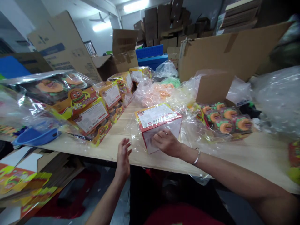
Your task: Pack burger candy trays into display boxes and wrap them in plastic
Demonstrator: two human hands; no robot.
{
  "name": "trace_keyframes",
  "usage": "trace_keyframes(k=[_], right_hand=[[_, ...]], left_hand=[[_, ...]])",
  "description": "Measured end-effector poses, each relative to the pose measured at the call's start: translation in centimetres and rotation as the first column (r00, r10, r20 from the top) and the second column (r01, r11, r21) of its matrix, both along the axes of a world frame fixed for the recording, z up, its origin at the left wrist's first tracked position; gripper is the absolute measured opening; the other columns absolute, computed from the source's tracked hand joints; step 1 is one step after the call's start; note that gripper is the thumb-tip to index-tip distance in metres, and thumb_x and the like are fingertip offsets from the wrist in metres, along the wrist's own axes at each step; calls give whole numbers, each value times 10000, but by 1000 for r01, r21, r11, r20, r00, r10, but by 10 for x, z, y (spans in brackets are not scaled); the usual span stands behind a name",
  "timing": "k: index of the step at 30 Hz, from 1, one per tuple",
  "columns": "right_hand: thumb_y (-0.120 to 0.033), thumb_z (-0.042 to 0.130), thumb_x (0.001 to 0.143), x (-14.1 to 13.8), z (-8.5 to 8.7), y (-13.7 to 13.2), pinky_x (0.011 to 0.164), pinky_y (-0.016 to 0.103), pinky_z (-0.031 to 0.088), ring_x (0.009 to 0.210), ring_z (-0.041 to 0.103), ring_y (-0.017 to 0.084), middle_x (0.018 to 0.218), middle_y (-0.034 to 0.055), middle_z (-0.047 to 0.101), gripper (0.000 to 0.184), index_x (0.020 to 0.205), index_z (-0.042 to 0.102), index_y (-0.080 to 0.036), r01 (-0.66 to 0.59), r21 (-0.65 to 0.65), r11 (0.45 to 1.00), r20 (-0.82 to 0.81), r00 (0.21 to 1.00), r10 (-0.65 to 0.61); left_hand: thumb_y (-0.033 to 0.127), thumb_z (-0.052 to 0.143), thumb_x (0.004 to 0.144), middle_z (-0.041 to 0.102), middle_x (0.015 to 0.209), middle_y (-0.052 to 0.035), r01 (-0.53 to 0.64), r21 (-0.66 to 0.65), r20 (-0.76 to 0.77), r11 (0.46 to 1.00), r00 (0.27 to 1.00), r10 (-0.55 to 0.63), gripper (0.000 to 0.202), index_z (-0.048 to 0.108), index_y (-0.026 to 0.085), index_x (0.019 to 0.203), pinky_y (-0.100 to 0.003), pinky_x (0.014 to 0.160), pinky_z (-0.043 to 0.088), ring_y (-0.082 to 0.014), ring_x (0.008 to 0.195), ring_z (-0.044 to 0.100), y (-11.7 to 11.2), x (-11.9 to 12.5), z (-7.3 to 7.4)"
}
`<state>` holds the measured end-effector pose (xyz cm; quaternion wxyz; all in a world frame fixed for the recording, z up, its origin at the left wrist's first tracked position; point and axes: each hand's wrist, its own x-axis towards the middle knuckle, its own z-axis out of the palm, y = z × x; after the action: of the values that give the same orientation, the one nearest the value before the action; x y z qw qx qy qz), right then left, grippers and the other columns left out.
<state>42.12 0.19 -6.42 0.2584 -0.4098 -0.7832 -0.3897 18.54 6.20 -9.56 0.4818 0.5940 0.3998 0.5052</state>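
**Forearms out over the table edge, one box sitting in loose film**

Forearms come in from 6 o'clock across the near rim of the wooden table (257,153). The right hand (167,143), a bracelet (196,156) at its wrist, lies with curled fingers pressed against the near white face of the box (159,120), gripping nothing that I can see. The left hand (123,156) is open with fingers spread at 7 o'clock of the box, just beside the trailing edge of the clear film (134,134); I cannot tell whether it touches it.

The box stands at the centre of the table near its front edge, label side up. Film lies over and around it but hangs slack and crumpled, so this wrap looks begun and not closed.

At 10 o'clock a batch of wrapped boxes (91,115) is stacked together under plastic, which reads as finished work. At 2 o'clock burger-shaped sweets (225,120) sit in small packs, and at 8 o'clock flat unfolded cartons (21,178) lie below the table, so plenty appears left
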Motion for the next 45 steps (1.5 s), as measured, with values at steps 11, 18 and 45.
trace_keyframes(k=[11,18,45], right_hand=[[-99,431,975,-3,2,-1,764,379,330,757,400,200,759,43,559,300,787,651,-177,28,-27,999,-17,999,-29],[-100,433,972,-3,4,-2,766,385,334,755,404,208,770,54,558,286,804,656,-165,3,-56,998,-44,999,-5],[-122,486,957,-1,3,-1,744,374,328,747,415,208,751,58,576,242,799,666,-149,13,-74,997,-55,998,-17]], left_hand=[[312,898,541,594,551,45,204,-452,495,868,867,54,375,606,160,720,-186,538,434,-79,531,572,15,40,36],[367,880,561,546,507,55,116,-393,467,912,880,89,392,650,128,771,-182,487,366,-54,470,474,8,54,11],[418,781,726,694,665,-33,284,-92,191,954,946,-263,285,724,165,843,-262,570,475,-139,561,610,14,33,1]])
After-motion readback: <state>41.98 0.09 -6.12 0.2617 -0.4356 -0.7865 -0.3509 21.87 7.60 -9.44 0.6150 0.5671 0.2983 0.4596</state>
